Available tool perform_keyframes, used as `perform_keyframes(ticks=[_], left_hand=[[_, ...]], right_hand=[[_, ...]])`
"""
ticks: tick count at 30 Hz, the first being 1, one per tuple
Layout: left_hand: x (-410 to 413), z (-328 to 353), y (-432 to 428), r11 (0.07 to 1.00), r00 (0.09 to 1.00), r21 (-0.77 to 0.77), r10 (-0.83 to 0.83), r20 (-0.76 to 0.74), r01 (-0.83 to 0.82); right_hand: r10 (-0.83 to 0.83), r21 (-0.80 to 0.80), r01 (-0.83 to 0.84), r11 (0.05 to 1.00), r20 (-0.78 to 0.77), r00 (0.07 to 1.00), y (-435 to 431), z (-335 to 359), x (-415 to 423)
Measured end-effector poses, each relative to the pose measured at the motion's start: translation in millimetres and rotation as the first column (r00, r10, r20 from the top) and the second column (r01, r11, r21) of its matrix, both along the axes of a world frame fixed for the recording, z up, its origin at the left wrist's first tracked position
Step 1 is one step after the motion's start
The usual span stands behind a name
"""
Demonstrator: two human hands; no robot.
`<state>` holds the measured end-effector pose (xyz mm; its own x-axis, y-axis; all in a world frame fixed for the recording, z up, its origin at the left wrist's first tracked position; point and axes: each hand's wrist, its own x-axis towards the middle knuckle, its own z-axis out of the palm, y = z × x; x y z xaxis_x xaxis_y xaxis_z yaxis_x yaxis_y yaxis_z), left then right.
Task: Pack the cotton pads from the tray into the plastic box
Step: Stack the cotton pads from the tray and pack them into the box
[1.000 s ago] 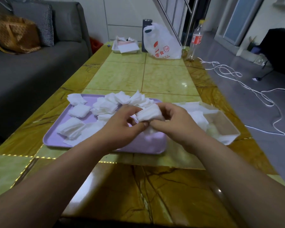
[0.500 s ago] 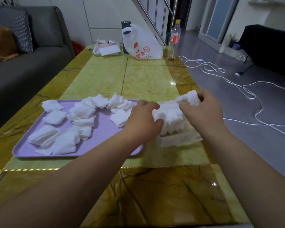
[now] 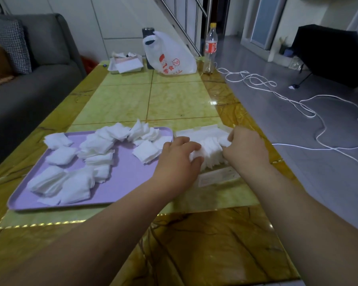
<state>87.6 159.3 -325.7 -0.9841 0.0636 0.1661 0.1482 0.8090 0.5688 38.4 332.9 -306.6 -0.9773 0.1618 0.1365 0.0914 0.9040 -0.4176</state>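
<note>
**Both hands grip a stack of pads in the box**

To the left of the left hand, the purple tray (image 3: 122, 182) lies on the surface (image 3: 174, 100). Loose cotton pads (image 3: 103, 145) are scattered across it, the nearest just beside the knuckles. The left hand (image 3: 178, 159) curls its fingers over the left end of a stack (image 3: 210, 153) of pads standing on edge. The stack fills the gap between both hands and sits in the plastic box (image 3: 217, 177), whose clear near wall shows just below them. The right hand (image 3: 246, 149) grips the stack's right end, fingers curled.
</note>
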Motion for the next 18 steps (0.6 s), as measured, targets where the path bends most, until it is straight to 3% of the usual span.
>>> perform_keyframes(ticks=[4,9,11,15,18], left_hand=[[-0.9,-3.5,0.0,1.000,1.000,0.013,0.014,-0.025,-0.014],[-3.1,-6.6,-0.5,1.000,1.000,0.027,0.016,-0.020,-0.016],[-1.9,-5.5,-1.1,1.000,1.000,0.023,0.002,-0.010,-0.002],[2.1,-5.4,-17.5,0.995,1.000,0.100,-0.026,-0.017,0.027],[-4.5,-8.8,-51.5,0.997,0.995,-0.056,0.048,-0.085,-0.053]], right_hand=[[0.105,-0.093,-0.107,0.990,-0.023,0.994,0.1,2.1,2.2],[0.085,-0.288,-0.102,0.952,-0.069,0.994,5.5,-0.7,7.4],[0.079,-0.250,-0.092,0.964,-0.062,0.995,5.3,-1.2,7.9],[0.019,0.013,-0.018,1.000,-0.096,0.995,-2.2,6.6,8.2],[0.031,0.065,-0.019,0.998,-0.192,0.981,-13.3,12.9,8.7]])
